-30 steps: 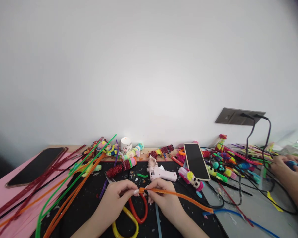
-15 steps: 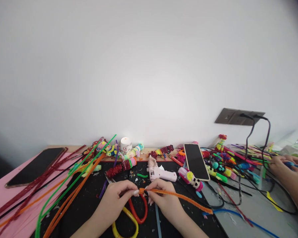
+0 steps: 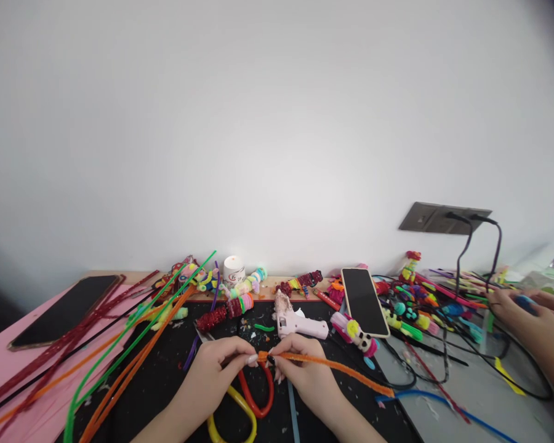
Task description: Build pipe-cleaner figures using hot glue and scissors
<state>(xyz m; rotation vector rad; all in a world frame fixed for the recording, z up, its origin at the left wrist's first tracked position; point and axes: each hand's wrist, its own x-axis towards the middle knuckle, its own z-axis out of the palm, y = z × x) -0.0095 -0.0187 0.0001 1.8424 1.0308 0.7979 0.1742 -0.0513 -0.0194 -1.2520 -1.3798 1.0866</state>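
My left hand point(image 3: 215, 372) and my right hand point(image 3: 305, 372) meet over the black mat point(image 3: 166, 375), fingertips pinched together on the near end of an orange pipe cleaner point(image 3: 346, 370). The pipe cleaner runs from the pinch away to the right across the mat. Under my hands lie scissors with a red and a yellow handle loop point(image 3: 249, 403). A pink glue gun point(image 3: 300, 323) rests just beyond my fingers.
Long green, orange and red pipe cleaners point(image 3: 124, 357) fan out on the left beside a dark phone point(image 3: 62, 311). Another phone point(image 3: 364, 300) leans at centre right among bright craft figures. Another person's hands point(image 3: 533, 326) work at the far right, near black cables and a wall socket point(image 3: 443, 216).
My hands have barely shifted on the orange pipe cleaner. The other person's hands at the right have moved slightly left and up.
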